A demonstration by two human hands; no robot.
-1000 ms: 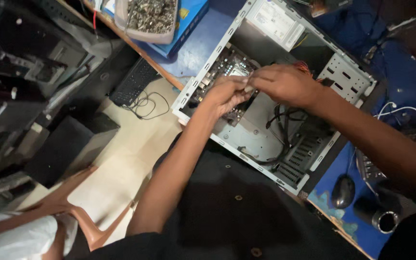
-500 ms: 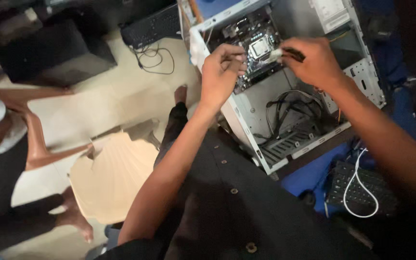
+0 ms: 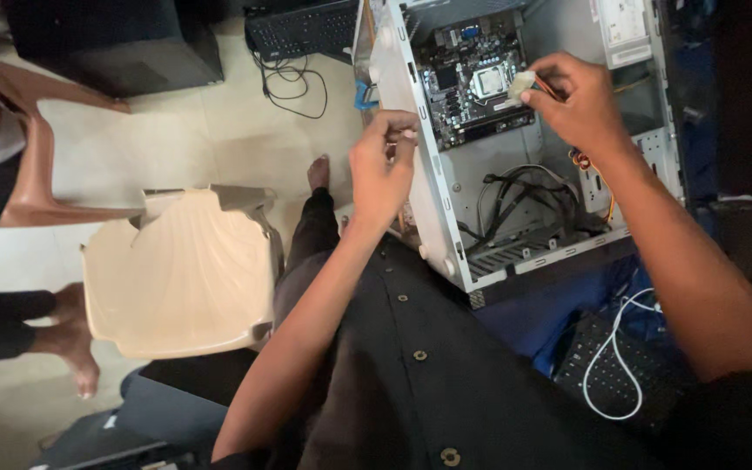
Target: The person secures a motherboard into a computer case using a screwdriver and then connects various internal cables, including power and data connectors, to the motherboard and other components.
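Tiled floor, open grey metal PC case (image 3: 428, 200). Right hand (image 3: 580, 104) pinches white plastic plug (image 3: 520, 85); left hand (image 3: 382, 170), fingertips together w/ nothing visible. Yanking could strain wires.

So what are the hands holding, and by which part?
The right hand pinches a pale connector by its wired end, over the motherboard. The left hand has its fingertips pinched; whether they hold anything cannot be told.

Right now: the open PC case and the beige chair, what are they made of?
PC case: looks like sheet metal, pale grey matte, with thin folded edges and punched holes. Beige chair: seemingly moulded plastic, smooth one-piece seat with a soft sheen.
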